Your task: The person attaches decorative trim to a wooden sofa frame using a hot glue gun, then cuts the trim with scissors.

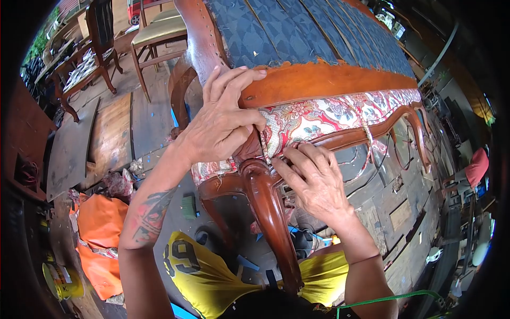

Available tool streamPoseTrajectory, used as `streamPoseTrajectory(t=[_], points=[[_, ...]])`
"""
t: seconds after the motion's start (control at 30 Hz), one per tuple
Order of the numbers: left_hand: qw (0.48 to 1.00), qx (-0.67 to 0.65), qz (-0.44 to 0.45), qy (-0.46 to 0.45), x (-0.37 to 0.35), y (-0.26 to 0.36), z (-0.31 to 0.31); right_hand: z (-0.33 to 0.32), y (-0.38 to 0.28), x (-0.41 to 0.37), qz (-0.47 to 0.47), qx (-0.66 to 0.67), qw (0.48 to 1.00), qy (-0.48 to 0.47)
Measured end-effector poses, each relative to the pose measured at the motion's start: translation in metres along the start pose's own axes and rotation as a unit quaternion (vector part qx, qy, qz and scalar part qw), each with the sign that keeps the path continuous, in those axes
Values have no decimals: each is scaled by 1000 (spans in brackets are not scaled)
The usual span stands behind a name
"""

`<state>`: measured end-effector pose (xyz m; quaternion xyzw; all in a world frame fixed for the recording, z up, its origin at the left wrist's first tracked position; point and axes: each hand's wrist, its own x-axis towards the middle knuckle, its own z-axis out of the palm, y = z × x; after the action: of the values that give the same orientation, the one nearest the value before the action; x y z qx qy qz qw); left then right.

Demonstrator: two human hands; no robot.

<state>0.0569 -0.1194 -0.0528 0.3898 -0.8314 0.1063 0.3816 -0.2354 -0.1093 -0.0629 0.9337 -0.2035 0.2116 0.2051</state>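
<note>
A carved wooden sofa (329,77) lies tipped in front of me, with patterned floral fabric (319,117) stretched along its edge. My left hand (228,117) is at the corner by the front leg (265,212). Its bent thumb and index finger press together at the fabric's end, while the other fingers reach over the wooden rail. Lower down, my right hand (313,181) has its curled fingertips on the fabric's lower edge, just above the leg and beside the carved rail. Between the hands runs a narrow fold of the fabric. My right thumb tip is partly hidden.
Blue cloth (265,32) with slits covers the sofa's upper part. A loose fabric strip (367,149) hangs on the right. Chairs (159,32) stand behind at left. An orange bag (101,234) and a yellow can (62,280) are on the floor at lower left.
</note>
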Motion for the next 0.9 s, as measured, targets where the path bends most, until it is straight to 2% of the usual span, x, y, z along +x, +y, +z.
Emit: streamPoseTrajectory(t=[0.53, 0.9], points=[[999, -37, -29, 18, -10, -8, 7, -2, 0, 0, -6, 14, 1000, 3], [999, 1, -39, -5, 1, -3, 1, 0, 0, -1, -5, 15, 1000, 6]])
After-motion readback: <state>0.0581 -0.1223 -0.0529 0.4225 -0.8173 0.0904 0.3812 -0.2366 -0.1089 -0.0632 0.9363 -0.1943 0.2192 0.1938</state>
